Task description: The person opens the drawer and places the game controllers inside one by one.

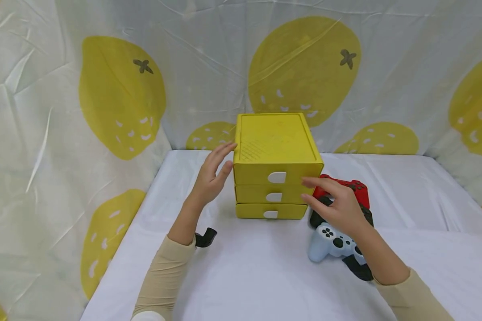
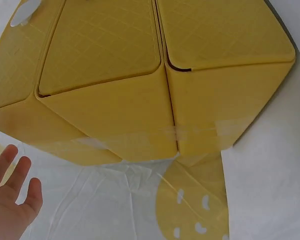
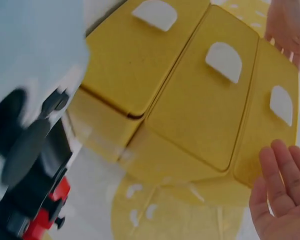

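Observation:
A yellow three-drawer box (image 1: 279, 138) with white tab handles stands on the white-covered table, all its drawers closed. My left hand (image 1: 210, 178) is raised at the box's upper left edge with fairly straight fingers; whether the fingertips touch it I cannot tell. Close to the right end of the top drawer front is my right hand (image 1: 339, 207), its fingers extended and nothing between them. In the right wrist view the palm of the right hand (image 3: 285, 200) shows, apparently holding nothing. The left wrist view shows the left hand (image 2: 12, 200) beside the box's side wall.
Right of the box lie game controllers in a row: a red one (image 1: 361, 192), a black one (image 1: 315, 219) and a light blue one (image 1: 319, 247) nearest me. My right forearm passes over part of them. A lemon-patterned curtain (image 1: 205, 67) hangs behind the table (image 1: 249, 267).

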Tool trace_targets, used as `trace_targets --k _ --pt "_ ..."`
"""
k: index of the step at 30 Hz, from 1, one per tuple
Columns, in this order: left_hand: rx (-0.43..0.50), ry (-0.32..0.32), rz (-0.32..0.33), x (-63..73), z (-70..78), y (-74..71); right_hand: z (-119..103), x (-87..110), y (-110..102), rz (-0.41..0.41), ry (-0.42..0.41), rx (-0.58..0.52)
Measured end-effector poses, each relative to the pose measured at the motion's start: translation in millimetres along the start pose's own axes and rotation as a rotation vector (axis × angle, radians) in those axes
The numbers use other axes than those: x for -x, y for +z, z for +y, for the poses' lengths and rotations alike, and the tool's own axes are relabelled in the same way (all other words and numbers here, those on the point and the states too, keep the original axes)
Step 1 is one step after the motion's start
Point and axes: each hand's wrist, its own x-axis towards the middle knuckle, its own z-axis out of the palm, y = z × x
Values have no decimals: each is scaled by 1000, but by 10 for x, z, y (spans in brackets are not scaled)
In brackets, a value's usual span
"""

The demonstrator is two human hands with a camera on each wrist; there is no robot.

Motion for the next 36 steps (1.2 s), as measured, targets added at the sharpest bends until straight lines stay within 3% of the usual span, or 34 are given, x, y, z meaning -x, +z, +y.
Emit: trace_targets --k 6,17,24,30,33,36 --pt "70 -16 43 -24 -20 51 -33 -116 171 51 4 -97" --pt "141 -43 41 -56 -63 93 -93 -223 380 125 60 -161" --pt "248 -116 -4 -77 -148 80 -148 -264 438 172 125 -179" --pt "315 -139 -35 -85 -195 91 -181 -289 502 236 176 -249" --pt "343 -143 -53 -102 -166 94 -194 -294 523 270 207 -264" --pt "347 -149 -66 -120 -34 63 -202 -292 533 293 235 -265"
